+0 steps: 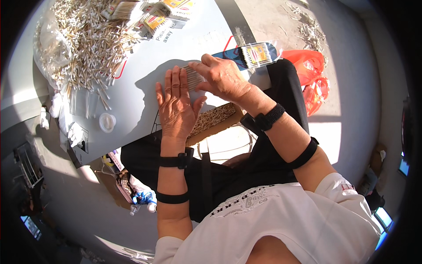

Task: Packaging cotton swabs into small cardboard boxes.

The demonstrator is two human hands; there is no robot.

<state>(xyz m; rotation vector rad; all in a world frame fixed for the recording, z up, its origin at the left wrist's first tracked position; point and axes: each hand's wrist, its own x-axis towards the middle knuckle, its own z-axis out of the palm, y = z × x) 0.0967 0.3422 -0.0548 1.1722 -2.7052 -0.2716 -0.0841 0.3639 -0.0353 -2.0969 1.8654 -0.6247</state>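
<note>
Both my hands are over a small flat row of cotton swabs on the pale tabletop. My left hand lies flat with its fingers stretched out, touching the row's left side. From the right, my right hand bends over the same row; its index finger is at the far end and its thumb at the near end, with the swabs between. Part of the row is hidden under my fingers. Just beyond my right hand, a clear pack of cotton swabs rests on a dark blue board.
A big heap of loose cotton swabs covers the far left, beside filled packs. A small white round container stands near the left edge. Below the table edge is a cardboard box of swabs. Red plastic bags lie at right.
</note>
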